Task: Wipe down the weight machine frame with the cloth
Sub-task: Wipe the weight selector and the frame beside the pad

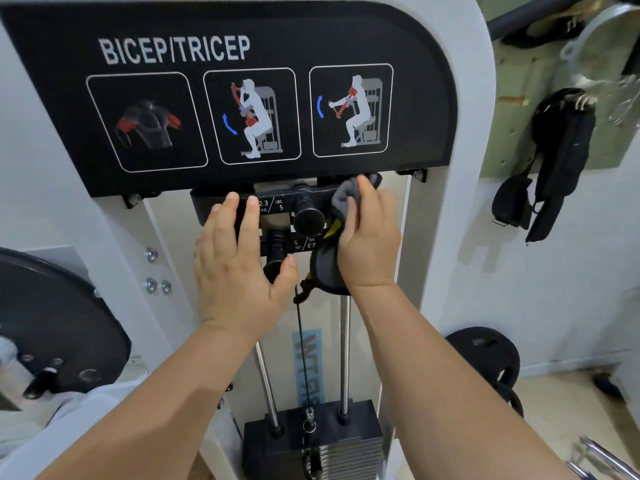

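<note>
The white weight machine frame [460,209] fills the view, with a black BICEP/TRICEP placard [242,98] on top. Below the placard sit two small black add-on weights [308,216] marked 2.3 KG / 5 LBS. My right hand [370,244] grips a grey cloth [343,199] with a yellow-black edge and holds it against the right end of the upper add-on weight. My left hand [239,261] lies flat with straight fingers on the left end of those weights.
Two chrome guide rods [344,355] and a black cable [302,351] run down to the weight stack [311,441]. A large black disc [55,323] is at left. Black straps [554,168] hang on the wall at right, weight plates [485,358] on the floor.
</note>
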